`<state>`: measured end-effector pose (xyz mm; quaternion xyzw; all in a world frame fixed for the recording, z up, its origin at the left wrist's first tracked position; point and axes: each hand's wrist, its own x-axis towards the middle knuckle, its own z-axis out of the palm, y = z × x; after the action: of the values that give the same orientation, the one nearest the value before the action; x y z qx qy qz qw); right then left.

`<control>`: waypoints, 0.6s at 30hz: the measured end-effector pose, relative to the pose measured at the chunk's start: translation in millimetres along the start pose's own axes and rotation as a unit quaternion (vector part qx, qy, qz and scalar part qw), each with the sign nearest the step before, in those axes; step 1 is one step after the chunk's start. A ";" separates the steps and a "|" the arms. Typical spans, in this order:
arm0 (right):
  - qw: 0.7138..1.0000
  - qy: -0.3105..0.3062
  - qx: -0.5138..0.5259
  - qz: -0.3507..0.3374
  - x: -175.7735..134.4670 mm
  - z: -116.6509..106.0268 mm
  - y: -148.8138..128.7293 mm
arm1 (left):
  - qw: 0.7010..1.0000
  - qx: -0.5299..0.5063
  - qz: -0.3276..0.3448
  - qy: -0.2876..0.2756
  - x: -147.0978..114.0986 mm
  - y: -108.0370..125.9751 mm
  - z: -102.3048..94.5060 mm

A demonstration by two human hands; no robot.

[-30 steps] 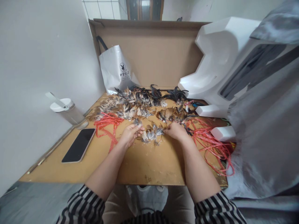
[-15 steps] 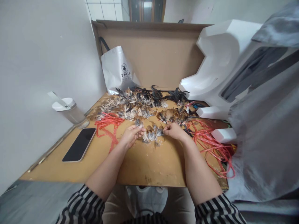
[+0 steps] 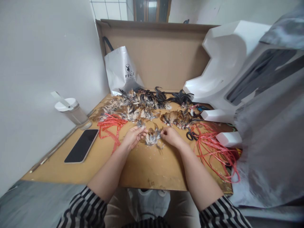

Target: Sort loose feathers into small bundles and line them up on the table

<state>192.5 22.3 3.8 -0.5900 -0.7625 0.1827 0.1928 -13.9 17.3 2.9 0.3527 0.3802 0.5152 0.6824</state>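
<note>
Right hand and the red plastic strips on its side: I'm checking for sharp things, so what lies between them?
The head view shows black scissors handles lying between the right hand and those red plastic strips.

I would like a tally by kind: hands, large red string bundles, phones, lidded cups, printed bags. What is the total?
Hands: 2 (left hand, right hand)
String bundles: 2 (left bundle, right bundle)
Phone: 1
Lidded cup: 1
Printed bag: 1
Total: 7

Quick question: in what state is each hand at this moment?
Left hand: closed, holding a small feather tuft.
Right hand: closed, at the small feather pile; whether it grips any cannot be told.
</note>
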 end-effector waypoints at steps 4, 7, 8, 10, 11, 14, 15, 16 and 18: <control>0.997 0.058 0.039 0.011 2.3 0.4 -3.3 | 1.000 0.010 -0.003 -0.023 1.3 -3.1 -2.3; 0.997 0.059 0.018 0.039 1.1 -2.2 -2.0 | 0.998 0.027 -0.013 -0.051 0.6 -4.4 -2.3; 0.998 0.047 0.004 0.051 0.3 -2.6 -1.6 | 0.998 0.031 -0.016 -0.058 0.1 -4.5 -2.0; 0.996 0.021 -0.027 0.080 -1.5 -1.4 -1.9 | 0.997 0.040 -0.019 -0.067 -1.3 -4.5 -1.0; 0.995 0.013 -0.042 0.093 -2.1 0.1 -2.7 | 0.996 0.044 -0.020 -0.072 -2.0 -4.5 -0.5; 0.990 0.026 -0.082 0.108 -2.2 7.9 -7.3 | 0.993 0.058 -0.022 -0.096 -4.4 -5.4 1.7; 0.989 0.033 -0.093 0.108 -1.7 11.0 -9.2 | 0.992 0.062 -0.023 -0.105 -5.3 -6.2 2.6; 0.989 0.037 -0.098 0.108 -0.9 14.0 -10.8 | 0.991 0.067 -0.026 -0.116 -6.2 -7.2 3.7; 0.989 0.034 -0.091 0.112 0.9 19.0 -12.6 | 0.987 0.073 -0.038 -0.138 -8.1 -9.9 5.8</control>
<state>172.2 19.2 -6.1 -0.6925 -0.6981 0.1131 0.1424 -5.9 6.8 -1.8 0.4550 0.3321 0.4062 0.7196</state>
